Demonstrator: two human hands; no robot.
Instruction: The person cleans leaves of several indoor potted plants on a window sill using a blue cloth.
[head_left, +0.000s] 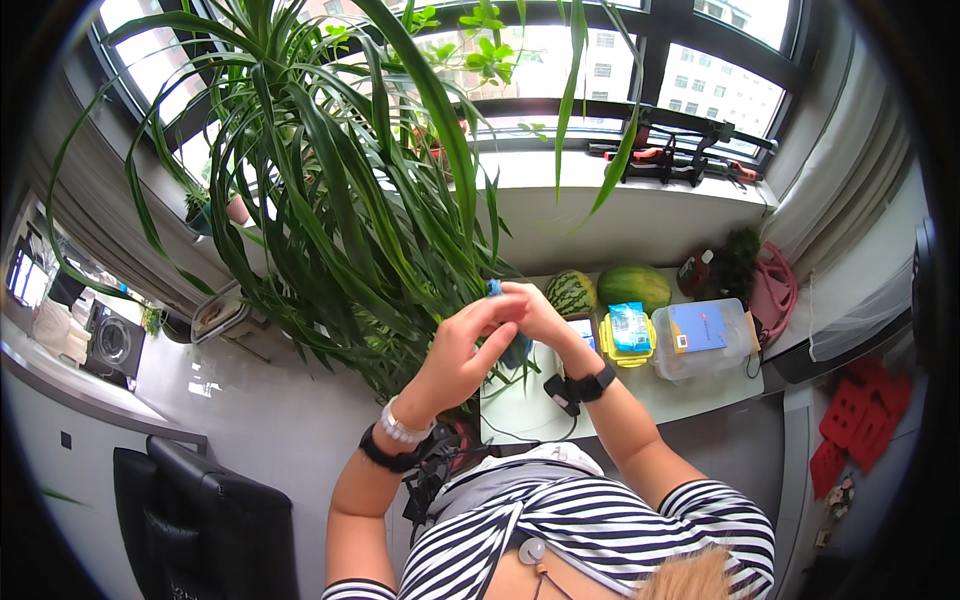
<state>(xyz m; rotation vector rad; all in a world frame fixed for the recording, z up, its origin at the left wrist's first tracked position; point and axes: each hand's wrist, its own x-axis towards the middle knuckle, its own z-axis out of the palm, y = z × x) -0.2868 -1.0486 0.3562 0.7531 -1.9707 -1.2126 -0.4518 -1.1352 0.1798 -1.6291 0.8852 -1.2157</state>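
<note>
My left hand (465, 349) is raised in front of me, thumb apart from the curved fingers, which overlap my right hand (536, 315). A crumpled blue cloth (516, 352) shows behind and between the hands; its upper tip pokes out above the fingers. Which hand grips the cloth, I cannot tell. Long green leaves of a large potted plant (360, 202) hang down to the hands from the left. Just to the right, a small striped watermelon (571, 293) lies on the white table (675, 390).
A larger watermelon (634, 286), a yellow-lidded container (628, 358) with a blue packet, a clear plastic box (705, 365) and a dark bottle (694, 271) stand on the table. A black leather chair (217, 517) is at lower left. Windows rise beyond the sill (540, 169).
</note>
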